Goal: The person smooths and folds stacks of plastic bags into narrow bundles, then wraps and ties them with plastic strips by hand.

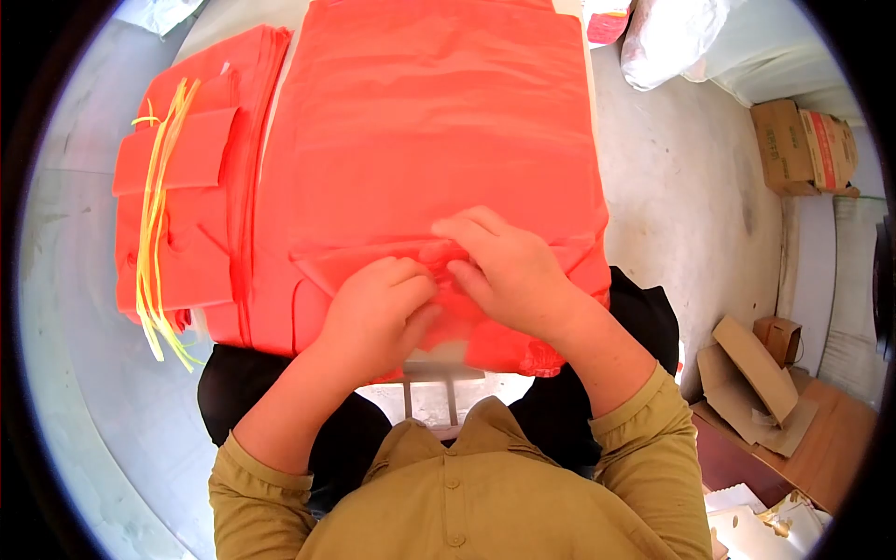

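A wide stack of flat red plastic sheets or bags (pixel 448 140) lies in front of me, its near edge gathered and creased. My left hand (pixel 383 303) is at that near edge, its fingers curled against the red plastic. Just to its right, my right hand (pixel 499 266) has thumb and index finger bent around a fold of the same plastic. A small gap separates the two hands. At the left, folded red bags (pixel 187 149) lie in a pile with yellow strips (pixel 154 224) draped lengthwise over them.
Cardboard boxes (pixel 803 149) stand at the upper right. An opened carton (pixel 756 373) rests on a brown surface (pixel 826 439) at the lower right. White plastic bags (pixel 672 37) lie beyond the stack, by a pale wall. My knees are under the near edge.
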The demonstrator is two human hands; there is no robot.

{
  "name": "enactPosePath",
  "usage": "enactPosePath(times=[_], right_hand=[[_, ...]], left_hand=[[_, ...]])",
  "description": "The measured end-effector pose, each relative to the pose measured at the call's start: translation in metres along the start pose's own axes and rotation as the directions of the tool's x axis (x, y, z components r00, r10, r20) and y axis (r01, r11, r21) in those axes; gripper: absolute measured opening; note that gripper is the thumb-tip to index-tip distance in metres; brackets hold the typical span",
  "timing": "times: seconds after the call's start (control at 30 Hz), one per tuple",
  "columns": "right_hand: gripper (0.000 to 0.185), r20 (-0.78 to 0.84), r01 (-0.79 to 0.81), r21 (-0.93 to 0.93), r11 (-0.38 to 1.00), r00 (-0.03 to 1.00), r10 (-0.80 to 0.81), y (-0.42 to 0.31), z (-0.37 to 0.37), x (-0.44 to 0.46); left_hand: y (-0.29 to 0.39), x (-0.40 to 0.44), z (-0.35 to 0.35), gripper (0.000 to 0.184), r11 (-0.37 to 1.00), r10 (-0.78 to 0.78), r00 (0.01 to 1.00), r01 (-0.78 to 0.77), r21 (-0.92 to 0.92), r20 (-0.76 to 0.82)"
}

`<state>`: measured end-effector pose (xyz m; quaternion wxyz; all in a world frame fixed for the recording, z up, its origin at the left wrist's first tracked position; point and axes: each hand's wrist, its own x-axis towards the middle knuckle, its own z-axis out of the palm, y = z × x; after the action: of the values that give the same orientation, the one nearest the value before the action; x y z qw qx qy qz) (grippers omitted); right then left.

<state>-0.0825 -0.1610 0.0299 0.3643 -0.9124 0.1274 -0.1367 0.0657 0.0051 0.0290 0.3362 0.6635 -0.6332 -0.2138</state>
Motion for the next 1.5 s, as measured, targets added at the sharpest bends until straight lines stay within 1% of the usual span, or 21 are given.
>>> enactPosePath(times=[0.1, 0.2, 0.3, 0.33, 0.37, 0.4, 0.5, 0.53, 0.63, 0.7, 0.77, 0.83, 0.9, 0.93, 1.03, 1.13, 1.2, 1.3, 1.4, 1.5], right_hand=[[0.035, 0.05, -0.146, 0.198, 0.969, 0.989, 0.138, -0.003, -0.008, -0.001], [0.031, 0.13, -0.281, 0.368, 0.886, 0.959, 0.251, -0.006, -0.014, -0.004], [0.029, 0.061, -0.086, 0.239, 0.967, 0.995, 0.074, 0.0, -0.015, -0.009], [0.029, 0.049, 0.044, 0.136, 0.99, 0.997, -0.051, 0.001, -0.015, -0.011], [0.029, 0.051, 0.174, 0.031, 0.984, 0.983, -0.175, 0.003, -0.015, -0.012], [0.03, 0.065, 0.301, -0.073, 0.951, 0.953, -0.296, 0.004, -0.014, -0.013], [0.037, 0.127, 0.328, -0.048, 0.944, 0.939, -0.319, 0.005, -0.004, -0.014], [0.037, 0.129, 0.314, -0.063, 0.947, 0.944, -0.305, 0.003, -0.004, -0.015], [0.035, 0.133, 0.295, -0.112, 0.949, 0.951, -0.28, 0.0, -0.006, -0.015], [0.033, 0.136, 0.305, -0.151, 0.94, 0.949, -0.286, 0.004, -0.004, -0.016], [0.032, 0.106, 0.343, -0.169, 0.924, 0.938, -0.329, 0.006, -0.003, -0.016], [0.032, 0.086, 0.364, -0.185, 0.913, 0.931, -0.354, 0.007, -0.003, -0.015], [0.033, 0.074, 0.371, -0.197, 0.907, 0.929, -0.364, 0.006, -0.005, -0.016], [0.033, 0.074, 0.352, -0.187, 0.917, 0.936, -0.344, 0.005, -0.005, -0.017], [0.034, 0.073, 0.31, -0.172, 0.935, 0.95, -0.302, 0.006, -0.003, -0.021], [0.034, 0.077, 0.299, -0.196, 0.934, 0.954, -0.289, 0.004, -0.004, -0.022], [0.036, 0.095, 0.291, -0.217, 0.932, 0.956, -0.276, -0.001, -0.006, -0.021], [0.038, 0.098, 0.288, -0.323, 0.902, 0.958, -0.271, -0.002, -0.005, -0.023], [0.039, 0.079, 0.273, -0.362, 0.891, 0.962, -0.262, -0.002, -0.004, -0.025], [0.039, 0.102, 0.239, -0.319, 0.917, 0.971, -0.217, -0.006, -0.009, -0.021]], left_hand=[[0.0, 0.003, 0.001, 0.018, 0.995, -0.081, 0.996, 0.08, -0.051, -0.025], [0.003, 0.006, 0.003, 0.018, 0.986, -0.156, 0.986, 0.151, -0.076, -0.058], [0.003, 0.007, 0.006, 0.018, 0.975, -0.218, 0.972, 0.213, -0.071, -0.087], [0.003, 0.008, 0.007, 0.018, 0.971, -0.237, 0.967, 0.231, -0.067, -0.096], [0.003, 0.008, 0.007, 0.018, 0.967, -0.251, 0.962, 0.245, -0.071, -0.103], [0.003, 0.009, 0.008, 0.018, 0.963, -0.265, 0.958, 0.258, -0.075, -0.111], [0.005, 0.011, 0.009, 0.018, 0.947, -0.318, 0.94, 0.309, -0.084, -0.125], [0.005, 0.012, 0.009, 0.019, 0.941, -0.337, 0.933, 0.328, -0.086, -0.127], [0.004, 0.013, 0.01, 0.018, 0.955, -0.297, 0.941, 0.293, -0.051, -0.16], [-0.004, 0.008, 0.012, 0.02, 0.981, -0.19, 0.971, 0.192, -0.003, -0.147], [-0.006, 0.005, 0.01, 0.025, 0.992, -0.096, 0.987, 0.105, 0.066, -0.132], [-0.002, 0.004, 0.002, 0.032, 0.987, -0.017, 0.993, 0.035, 0.157, -0.116], [0.002, 0.007, -0.009, 0.035, 0.974, 0.058, 0.996, -0.042, 0.224, -0.064], [0.002, 0.008, -0.012, 0.037, 0.963, 0.094, 0.995, -0.081, 0.256, -0.037], [-0.001, 0.007, -0.015, 0.044, 0.932, 0.109, 0.993, -0.114, 0.345, 0.033], [-0.012, 0.004, -0.007, 0.046, 0.92, 0.151, 0.988, -0.147, 0.363, 0.018], [-0.012, 0.005, -0.008, 0.046, 0.922, 0.158, 0.987, -0.15, 0.356, 0.007], [-0.013, 0.005, -0.009, 0.045, 0.933, 0.165, 0.986, -0.153, 0.326, -0.01], [-0.012, 0.005, -0.01, 0.046, 0.936, 0.164, 0.986, -0.148, 0.321, -0.023], [-0.011, 0.004, -0.02, 0.044, 0.937, 0.135, 0.991, -0.126, 0.326, -0.004]])
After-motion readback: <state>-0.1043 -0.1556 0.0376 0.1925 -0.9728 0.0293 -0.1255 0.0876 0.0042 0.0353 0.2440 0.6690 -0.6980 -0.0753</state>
